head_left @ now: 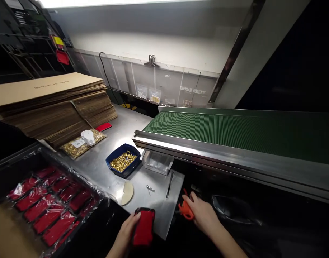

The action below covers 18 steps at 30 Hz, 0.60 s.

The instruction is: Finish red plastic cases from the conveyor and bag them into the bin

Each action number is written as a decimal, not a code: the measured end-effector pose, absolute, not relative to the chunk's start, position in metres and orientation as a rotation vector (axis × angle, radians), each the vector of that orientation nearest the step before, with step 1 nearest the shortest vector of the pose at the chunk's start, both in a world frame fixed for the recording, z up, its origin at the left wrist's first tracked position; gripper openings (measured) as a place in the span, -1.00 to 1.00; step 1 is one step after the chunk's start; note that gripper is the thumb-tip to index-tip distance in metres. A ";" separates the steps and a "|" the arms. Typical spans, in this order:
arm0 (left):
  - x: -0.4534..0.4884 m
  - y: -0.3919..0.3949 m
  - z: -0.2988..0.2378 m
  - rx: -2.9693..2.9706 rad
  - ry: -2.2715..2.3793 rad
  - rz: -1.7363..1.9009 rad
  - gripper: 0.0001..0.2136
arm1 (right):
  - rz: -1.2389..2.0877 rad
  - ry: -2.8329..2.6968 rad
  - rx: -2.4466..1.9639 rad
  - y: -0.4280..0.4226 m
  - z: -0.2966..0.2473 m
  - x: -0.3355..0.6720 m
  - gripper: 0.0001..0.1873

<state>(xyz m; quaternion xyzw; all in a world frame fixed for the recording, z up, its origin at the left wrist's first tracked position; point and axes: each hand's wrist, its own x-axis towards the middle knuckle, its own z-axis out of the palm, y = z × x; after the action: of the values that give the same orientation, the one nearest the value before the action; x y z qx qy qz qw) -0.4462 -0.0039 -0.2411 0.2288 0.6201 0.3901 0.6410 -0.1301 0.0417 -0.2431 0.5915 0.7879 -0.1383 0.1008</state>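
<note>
My left hand (126,229) grips a flat red case with a black rim (144,226) at the near edge of the steel worktop (105,161). My right hand (202,213) is closed round an orange-handled tool (185,209), held just off the worktop's right edge over a dark gap. A small metal clip (150,188) and a thin dark rod (169,184) lie on the steel just beyond the case.
A blue tray of small gold parts (123,161) sits mid-table beside a clear plastic box (156,163). A black bin of wrapped red cases (50,208) is at left. Stacked cardboard (53,104) and a bag of gold parts (82,143) lie behind. A green conveyor belt (234,130) runs right.
</note>
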 end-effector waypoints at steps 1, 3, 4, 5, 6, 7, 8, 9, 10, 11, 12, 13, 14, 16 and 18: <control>-0.442 0.007 -0.248 0.679 1.420 0.866 -0.48 | -0.396 2.312 1.761 0.051 -0.261 -0.125 -0.09; -0.437 0.023 -0.262 0.889 1.448 0.817 -0.47 | -0.378 2.267 1.822 0.064 -0.297 -0.113 -0.18; -0.435 0.028 -0.269 0.952 1.466 0.799 -0.47 | -0.366 2.249 1.864 0.068 -0.314 -0.106 -0.21; -0.434 0.031 -0.275 1.001 1.489 0.785 -0.48 | -0.356 2.235 1.914 0.070 -0.330 -0.099 -0.21; -0.434 0.032 -0.280 1.057 1.518 0.772 -0.49 | -0.349 2.226 1.966 0.071 -0.344 -0.092 -0.22; -0.434 0.032 -0.283 1.112 1.554 0.758 -0.50 | -0.347 2.222 2.019 0.071 -0.357 -0.086 -0.21; -0.435 0.032 -0.285 1.165 1.594 0.744 -0.50 | -0.352 2.221 2.071 0.070 -0.368 -0.081 -0.20; -0.438 0.031 -0.285 1.218 1.632 0.730 -0.50 | -0.363 2.224 2.118 0.068 -0.377 -0.077 -0.19; -0.441 0.031 -0.284 1.274 1.665 0.717 -0.51 | -0.380 2.232 2.162 0.066 -0.385 -0.074 -0.17; -0.444 0.031 -0.282 1.333 1.690 0.706 -0.52 | -0.402 2.240 2.204 0.064 -0.392 -0.073 -0.15; -0.448 0.033 -0.278 1.394 1.706 0.697 -0.53 | -0.429 2.245 2.244 0.062 -0.398 -0.072 -0.15; -0.451 0.037 -0.274 1.457 1.716 0.690 -0.55 | -0.461 2.249 2.280 0.061 -0.403 -0.071 -0.15; -0.453 0.043 -0.269 1.518 1.720 0.686 -0.57 | -0.497 2.252 2.312 0.059 -0.406 -0.071 -0.15; -0.450 0.065 -0.260 1.638 1.711 0.676 -0.62 | -0.573 2.258 2.360 0.058 -0.411 -0.069 -0.17; -0.438 0.103 -0.254 1.750 1.684 0.660 -0.68 | -0.641 2.263 2.395 0.058 -0.413 -0.068 -0.20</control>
<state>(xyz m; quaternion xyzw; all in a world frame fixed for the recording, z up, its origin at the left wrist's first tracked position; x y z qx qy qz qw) -0.4376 0.1028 -0.2542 0.6617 0.6367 0.2497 0.3072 -0.0679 0.0577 -0.4125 0.7093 0.6703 -0.1899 -0.1074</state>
